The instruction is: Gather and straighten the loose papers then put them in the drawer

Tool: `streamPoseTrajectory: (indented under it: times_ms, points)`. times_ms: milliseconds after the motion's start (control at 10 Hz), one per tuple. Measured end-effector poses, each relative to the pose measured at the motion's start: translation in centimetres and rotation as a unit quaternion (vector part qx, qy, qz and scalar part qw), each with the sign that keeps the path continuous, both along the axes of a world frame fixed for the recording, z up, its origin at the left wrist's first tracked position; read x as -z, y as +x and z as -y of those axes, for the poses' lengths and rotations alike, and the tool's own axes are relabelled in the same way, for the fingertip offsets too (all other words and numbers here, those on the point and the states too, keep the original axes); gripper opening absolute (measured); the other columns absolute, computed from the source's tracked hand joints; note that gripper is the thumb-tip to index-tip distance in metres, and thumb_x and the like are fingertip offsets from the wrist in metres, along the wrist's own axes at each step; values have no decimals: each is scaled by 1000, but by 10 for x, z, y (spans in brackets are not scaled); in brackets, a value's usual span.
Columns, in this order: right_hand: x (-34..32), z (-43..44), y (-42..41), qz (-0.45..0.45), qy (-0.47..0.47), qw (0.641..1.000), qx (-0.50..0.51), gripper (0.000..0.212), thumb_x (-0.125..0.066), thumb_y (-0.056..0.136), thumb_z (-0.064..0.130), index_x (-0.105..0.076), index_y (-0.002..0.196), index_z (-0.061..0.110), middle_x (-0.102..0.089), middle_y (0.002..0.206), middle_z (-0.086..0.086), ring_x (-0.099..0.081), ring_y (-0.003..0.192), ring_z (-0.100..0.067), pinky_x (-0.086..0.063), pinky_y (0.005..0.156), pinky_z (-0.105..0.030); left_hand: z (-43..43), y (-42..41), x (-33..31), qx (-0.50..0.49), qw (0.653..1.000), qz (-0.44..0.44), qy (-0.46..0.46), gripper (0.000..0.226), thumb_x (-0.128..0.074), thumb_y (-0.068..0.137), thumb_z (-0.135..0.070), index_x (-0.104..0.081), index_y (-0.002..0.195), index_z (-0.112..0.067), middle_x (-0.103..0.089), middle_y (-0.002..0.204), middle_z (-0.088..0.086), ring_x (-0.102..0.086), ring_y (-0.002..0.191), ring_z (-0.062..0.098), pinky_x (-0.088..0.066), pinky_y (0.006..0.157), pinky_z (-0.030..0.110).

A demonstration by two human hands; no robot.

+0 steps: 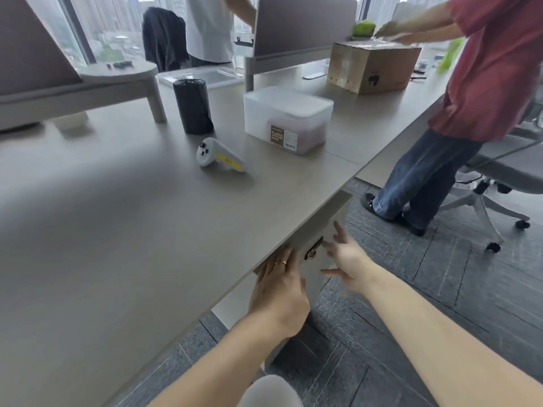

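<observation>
A grey drawer cabinet (pixel 323 218) stands under the front edge of the desk (pixel 147 230), its front closed, with a small metal lock (pixel 313 251) on it. My left hand (pixel 279 292), wearing a ring, lies flat against the drawer front just below the desk edge. My right hand (pixel 346 259) hovers beside the lock with fingers spread, holding nothing. No loose papers are visible anywhere in view.
On the desk sit a white controller (pixel 219 157), a black cylinder (pixel 192 105), a lidded translucent plastic box (pixel 288 118) and a cardboard box (pixel 373 66). A person in a red shirt (pixel 484 69) stands at right beside an office chair (pixel 499 177). Another person stands behind.
</observation>
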State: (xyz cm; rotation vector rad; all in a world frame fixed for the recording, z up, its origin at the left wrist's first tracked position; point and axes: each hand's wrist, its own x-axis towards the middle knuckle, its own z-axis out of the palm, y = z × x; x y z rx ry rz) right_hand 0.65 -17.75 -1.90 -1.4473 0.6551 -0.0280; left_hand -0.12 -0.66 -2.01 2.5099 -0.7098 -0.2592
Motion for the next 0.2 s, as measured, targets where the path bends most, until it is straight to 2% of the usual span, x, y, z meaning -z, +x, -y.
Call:
streamPoseTrajectory:
  times_ms: [100,200]
  points:
    - [-65,17,-27,95,-167,980,50,59,-55,105,18,-35,159,29,-43,161,-5,-47,144,-24,-42,118,-54,-6,-15,-32,32,998,-39,-41,58,-36,107,-26,-20,163,-20,-35,164,7,-36,148,24,-32,120,37]
    - [-159,25,-81,310,-261,913,34,30,-58,102,25,-62,133,24,-69,123,1,-68,116,-18,-57,102,-45,-20,-22,-73,44,989,16,-141,52,-43,107,-29,-34,158,-28,-46,157,-6,-44,142,14,-35,115,27]
